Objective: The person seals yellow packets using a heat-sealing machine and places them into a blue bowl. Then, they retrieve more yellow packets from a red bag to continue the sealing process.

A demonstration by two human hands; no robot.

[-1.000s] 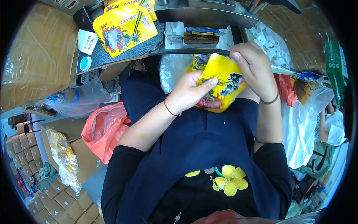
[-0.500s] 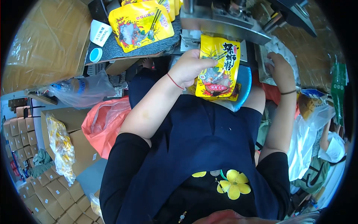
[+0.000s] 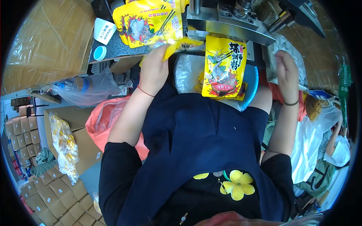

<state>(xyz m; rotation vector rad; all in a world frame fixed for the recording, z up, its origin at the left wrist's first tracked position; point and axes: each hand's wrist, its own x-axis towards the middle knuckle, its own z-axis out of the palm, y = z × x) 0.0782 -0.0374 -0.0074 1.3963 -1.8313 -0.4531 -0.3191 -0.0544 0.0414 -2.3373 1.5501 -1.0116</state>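
My left hand [image 3: 155, 66] is closed on a yellow printed pouch [image 3: 184, 44], smeared by motion, at the bench edge. Beside it, another yellow pouch [image 3: 225, 69] with large black characters hangs from the metal press [image 3: 233, 26], its top edge up against the machine; neither hand touches this one. My right hand [image 3: 286, 71] is to the right of the press, by a tray [image 3: 271, 77] with a white heap [image 3: 288, 51]. Its fingers are curled together, and whatever they may hold is hidden. Below the hanging pouch, more yellow pouches [image 3: 241, 92] lie in a blue-rimmed container [image 3: 253, 86] at my lap.
A stack of yellow pouches [image 3: 147, 26] lies on the dark bench, near a labelled white card [image 3: 103, 31] and a blue-white cap [image 3: 99, 53]. Cardboard boxes [image 3: 49, 41] stand left. A red plastic bag [image 3: 107, 116] hangs below. Another person [image 3: 337, 147] sits far right.
My left hand has left the pouch at the press and moved left, where it now grips another pouch. The right hand has shifted slightly and turned more upright beside the white heap.
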